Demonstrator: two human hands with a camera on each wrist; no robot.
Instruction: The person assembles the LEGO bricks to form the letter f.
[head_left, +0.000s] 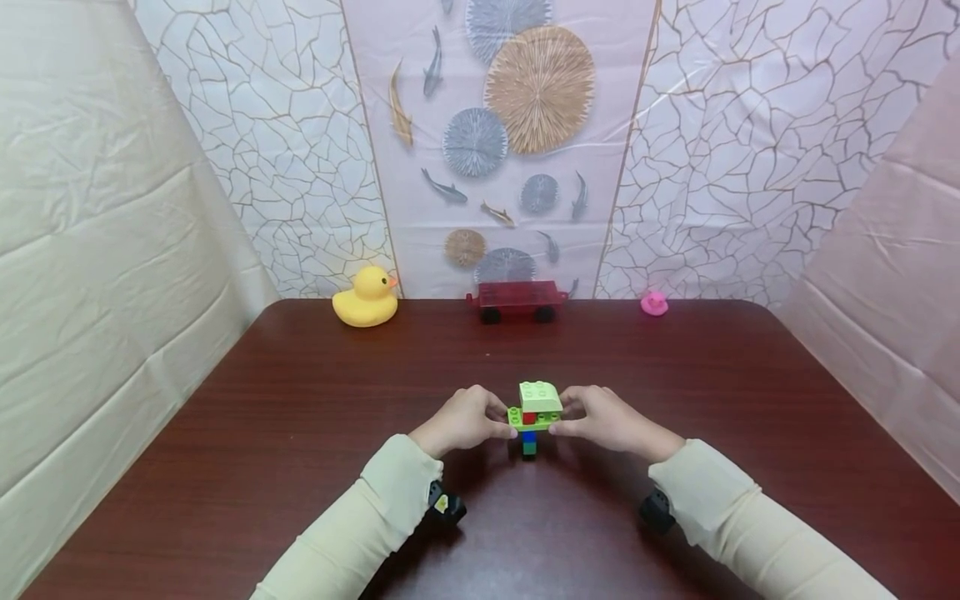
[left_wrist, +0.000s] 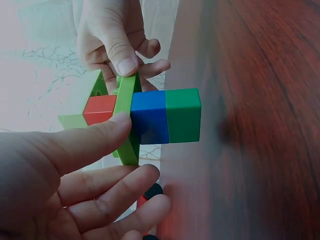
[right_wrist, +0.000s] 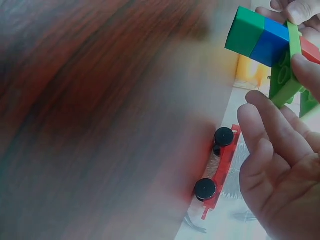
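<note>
Between both hands is a small toy-brick build. A pale green curved brick (head_left: 538, 397) tops it, above a red brick (left_wrist: 98, 110) and a lime green plate (left_wrist: 131, 95). Beneath the plate run a blue brick (left_wrist: 150, 117) and a darker green brick (left_wrist: 184, 116), whose end faces the table. My left hand (head_left: 467, 419) pinches one end of the plate, thumb on its edge. From the opposite side my right hand (head_left: 611, 421) grips the other end between thumb and fingers. The remaining fingers of each hand spread loosely beside the build.
Along the far edge of the brown table (head_left: 300, 400) stand a yellow rubber duck (head_left: 365, 302), a red wheeled toy wagon (head_left: 517, 296) and a small pink duck (head_left: 654, 303). Patterned cloth (head_left: 495, 208) hangs behind, with plain cloth at both sides.
</note>
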